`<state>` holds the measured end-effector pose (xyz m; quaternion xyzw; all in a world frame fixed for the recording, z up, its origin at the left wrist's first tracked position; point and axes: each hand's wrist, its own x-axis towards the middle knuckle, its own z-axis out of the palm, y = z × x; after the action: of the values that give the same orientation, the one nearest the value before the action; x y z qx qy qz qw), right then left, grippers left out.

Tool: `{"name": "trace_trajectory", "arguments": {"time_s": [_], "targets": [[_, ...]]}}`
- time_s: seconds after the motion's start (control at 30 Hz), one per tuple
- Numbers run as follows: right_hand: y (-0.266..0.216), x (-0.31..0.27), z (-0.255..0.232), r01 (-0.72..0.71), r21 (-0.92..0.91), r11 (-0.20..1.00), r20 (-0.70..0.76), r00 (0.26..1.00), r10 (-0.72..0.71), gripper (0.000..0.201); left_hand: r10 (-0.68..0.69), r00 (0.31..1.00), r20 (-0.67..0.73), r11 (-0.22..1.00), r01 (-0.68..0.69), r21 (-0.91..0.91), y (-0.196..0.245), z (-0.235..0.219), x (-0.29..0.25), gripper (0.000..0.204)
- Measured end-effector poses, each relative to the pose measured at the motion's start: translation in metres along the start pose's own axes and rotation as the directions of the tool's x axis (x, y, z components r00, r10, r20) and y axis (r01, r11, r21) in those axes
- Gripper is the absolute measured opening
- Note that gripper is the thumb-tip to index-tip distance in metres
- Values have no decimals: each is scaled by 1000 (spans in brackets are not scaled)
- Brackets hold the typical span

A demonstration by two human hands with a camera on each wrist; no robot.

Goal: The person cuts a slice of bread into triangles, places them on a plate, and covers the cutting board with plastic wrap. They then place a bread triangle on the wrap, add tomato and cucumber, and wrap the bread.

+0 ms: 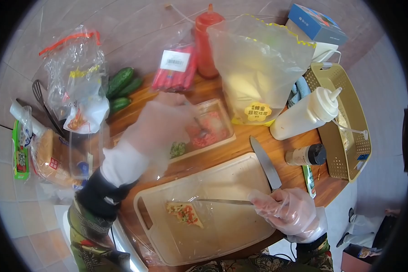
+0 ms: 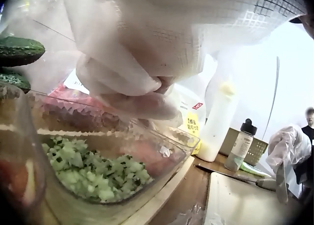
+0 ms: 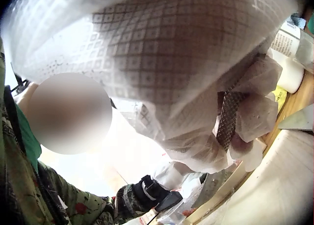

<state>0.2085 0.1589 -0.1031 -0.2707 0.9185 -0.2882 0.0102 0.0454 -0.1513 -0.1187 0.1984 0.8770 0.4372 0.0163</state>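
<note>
Both hands wear clear plastic gloves. My left hand (image 1: 163, 124) hovers over a glass dish (image 1: 222, 106) holding chopped cucumber (image 2: 93, 173) and red filling (image 1: 211, 131). Its fingers (image 2: 142, 102) are drawn together in a pinch. A thin metal utensil (image 1: 200, 127) runs from them into the red filling. My right hand (image 1: 288, 211) grips a slim knife (image 1: 222, 201) by its dark handle (image 3: 226, 119). The blade points left towards a triangular bread piece with red and green topping (image 1: 186, 213) on the pale cutting board (image 1: 231, 179).
A large knife (image 1: 265, 163) lies beside the board. Behind stand a white squeeze bottle (image 1: 303, 115), a red sauce bottle (image 1: 206, 41), a bagged loaf (image 1: 258, 68), sausages (image 1: 174, 68) and cucumbers (image 1: 120, 81). A yellow basket (image 1: 349, 136) and a small jar (image 1: 306, 155) are at right.
</note>
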Motion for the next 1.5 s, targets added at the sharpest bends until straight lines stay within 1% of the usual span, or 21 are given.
{"name": "trace_trajectory", "arguments": {"time_s": [0.03, 0.07, 0.27, 0.4, 0.47, 0.5, 0.57, 0.6, 0.7, 0.73, 0.77, 0.83, 0.87, 0.93, 0.97, 1.03, 1.07, 1.13, 1.27, 1.33, 1.5], "targets": [[-2, 1, -2, -10, -23, 1000, 13, 1000, 11, 33, -315, 949, 3, 936, 311, -167, 27, -5, 4, 25], [-3, 2, -3, -20, -46, 999, 25, 999, 21, 33, -592, 804, 59, 751, 577, -321, 41, -8, 5, 25], [-5, 3, -2, -11, -56, 998, 13, 1000, 12, 35, -545, 833, 96, 677, 505, -535, 28, -15, 1, 19], [-7, 2, 0, -13, -112, 994, 31, 999, 17, 29, -563, 823, 75, 689, 518, -508, 38, -22, 2, 18], [-4, -3, 5, -5, -94, 996, -66, 998, -1, 27, -499, 867, 16, 757, 444, -480, 44, -25, -5, 19], [-3, -8, 5, -7, -86, 996, -41, 999, 3, 27, -519, 855, 24, 740, 463, -488, 47, -27, -9, 19], [-4, -15, 5, -123, 16, 992, 32, 992, 123, 26, -485, 872, 60, 750, 451, -484, 51, -34, -18, 21], [-16, -10, -4, -90, -13, 996, 10, 996, 90, 23, -364, 930, 50, 887, 362, -286, 51, -39, -25, 25], [-27, -14, -8, -66, -16, 998, -57, 996, 65, 21, -355, 930, 95, 835, 361, -415, 56, -43, -53, 25], [-28, -15, -9, -47, -5, 999, -44, 998, 47, 15, -11, 998, 68, 997, 16, -70, 51, -44, -62, 25], [-30, -18, -9, -46, -4, 999, -34, 998, 46, 15, -20, 998, 65, 997, 25, -75, 48, -44, -72, 25], [-33, -25, -10, -129, 42, 991, -34, 991, 130, 13, -213, 972, 101, 948, 231, -218, 51, -44, -91, 24], [-33, -30, -11, -127, 41, 991, -28, 991, 128, 13, -218, 971, 98, 946, 235, -222, 57, -43, -98, 24], [-32, -39, -10, -170, 31, 985, 14, 985, 169, 24, -561, 814, 148, 748, 575, -330, 69, -42, -107, 25], [-34, -40, -8, -167, 30, 985, 18, 986, 167, 24, -563, 813, 146, 746, 576, -334, 67, -41, -114, 25], [-39, -40, -3, -318, 272, 908, 14, 945, 327, 22, -434, 889, 142, 882, 452, -133, 62, -39, -126, 24], [-39, -39, -3, -319, 270, 909, 16, 945, 327, 22, -435, 889, 142, 881, 453, -136, 62, -37, -129, 24], [-37, -33, -2, 60, -72, 996, -31, 998, -62, 19, -669, 728, 148, 676, 679, -286, 65, -31, -132, 24], [-40, -28, 6, 91, -39, 995, -72, 993, -94, 28, -672, 731, 117, 686, 674, -273, 65, -27, -138, 25], [-41, -29, 6, 80, -91, 993, 1, 997, -81, 40, -694, 710, 123, 677, 701, -225, 68, -27, -138, 25], [-43, -21, 12, 79, -160, 984, 16, 997, -77, 38, -645, 744, 174, 718, 668, -195, 65, -28, -139, 26]]}}
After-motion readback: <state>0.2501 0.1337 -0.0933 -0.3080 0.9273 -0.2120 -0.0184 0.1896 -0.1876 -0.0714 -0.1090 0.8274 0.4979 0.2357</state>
